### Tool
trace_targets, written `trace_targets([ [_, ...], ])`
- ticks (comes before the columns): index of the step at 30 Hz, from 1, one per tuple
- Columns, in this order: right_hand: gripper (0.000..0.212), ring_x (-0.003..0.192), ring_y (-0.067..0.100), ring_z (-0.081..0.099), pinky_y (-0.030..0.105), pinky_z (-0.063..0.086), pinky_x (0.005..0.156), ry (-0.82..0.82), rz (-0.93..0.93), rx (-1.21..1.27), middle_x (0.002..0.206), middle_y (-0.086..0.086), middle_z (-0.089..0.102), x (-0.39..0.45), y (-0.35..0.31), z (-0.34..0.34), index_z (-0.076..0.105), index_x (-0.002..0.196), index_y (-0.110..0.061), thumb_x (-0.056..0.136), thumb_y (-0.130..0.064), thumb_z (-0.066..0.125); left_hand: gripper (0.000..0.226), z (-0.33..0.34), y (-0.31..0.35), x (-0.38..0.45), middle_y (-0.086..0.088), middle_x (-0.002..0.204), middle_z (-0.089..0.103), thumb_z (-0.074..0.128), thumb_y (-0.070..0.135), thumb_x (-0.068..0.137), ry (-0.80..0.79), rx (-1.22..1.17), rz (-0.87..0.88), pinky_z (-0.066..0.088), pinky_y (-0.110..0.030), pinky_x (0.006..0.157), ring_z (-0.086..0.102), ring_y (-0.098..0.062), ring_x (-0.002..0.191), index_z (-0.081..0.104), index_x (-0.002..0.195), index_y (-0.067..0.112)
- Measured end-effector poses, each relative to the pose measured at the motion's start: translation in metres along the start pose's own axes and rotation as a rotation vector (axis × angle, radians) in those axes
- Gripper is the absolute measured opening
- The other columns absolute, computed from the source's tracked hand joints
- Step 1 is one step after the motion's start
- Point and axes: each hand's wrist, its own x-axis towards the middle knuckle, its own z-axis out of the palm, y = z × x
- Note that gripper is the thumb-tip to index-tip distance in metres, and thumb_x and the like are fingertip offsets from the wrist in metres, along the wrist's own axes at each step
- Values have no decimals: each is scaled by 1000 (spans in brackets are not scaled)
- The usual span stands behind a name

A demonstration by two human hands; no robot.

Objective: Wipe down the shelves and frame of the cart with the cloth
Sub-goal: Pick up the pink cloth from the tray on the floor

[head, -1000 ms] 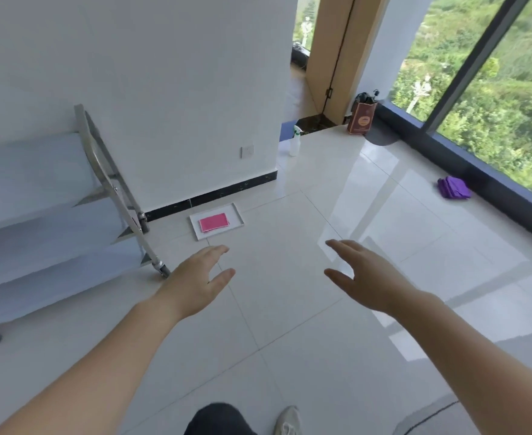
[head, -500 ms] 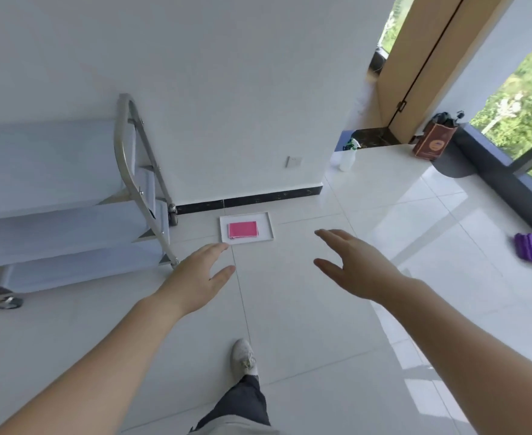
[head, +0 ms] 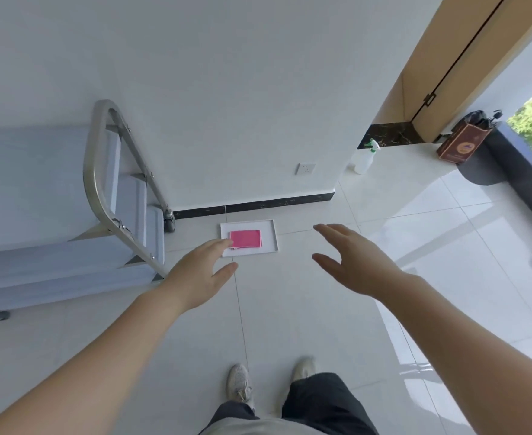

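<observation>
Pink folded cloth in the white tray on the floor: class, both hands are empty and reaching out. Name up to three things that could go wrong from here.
1. The pink folded cloth lies low in the shallow white tray on the glossy tiled floor; bending for it, a shoe might slip.
2. The light tray might lift or slide with the cloth.
3. The steel-framed cart stands on castor wheels; wiping pressure could roll it, perhaps into the wall.
Left hand and right hand are open.

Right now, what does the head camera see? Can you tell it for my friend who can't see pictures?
A person stands on a white tiled floor with both empty hands held out, left hand and right hand, above a folded pink cloth lying in a white tray. A steel cart with three shelves stands to the left by the wall.
</observation>
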Motion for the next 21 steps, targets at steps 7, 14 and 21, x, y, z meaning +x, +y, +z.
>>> trace_targets([
  [7, 56, 117, 23, 49, 33, 42, 94, -55, -109, -1, 138, 0, 44, 83, 46, -7, 35, 140, -21, 90, -39, 54, 51, 0, 10, 64, 11, 145, 35, 45, 44, 92, 31, -20, -112, 40, -26, 90, 54, -21, 113, 33, 139, 26],
  [14, 56, 117, 22, 49, 30, 40, 91, -180, -220, -25, 138, 0, 43, 176, 110, -20, 35, 140, -21, 91, -40, 52, 51, 15, 33, 135, 8, 144, 38, 45, 39, 93, 67, -4, -253, 35, -25, 97, 49, -15, 116, 34, 139, 22],
  [21, 56, 120, 23, 47, 33, 43, 93, -337, -320, -79, 141, 1, 38, 253, 132, -15, 31, 141, -23, 91, -40, 50, 49, 25, 37, 185, 3, 144, 40, 47, 35, 93, 172, -55, -365, 31, -27, 101, 40, -15, 129, 36, 138, 18],
])
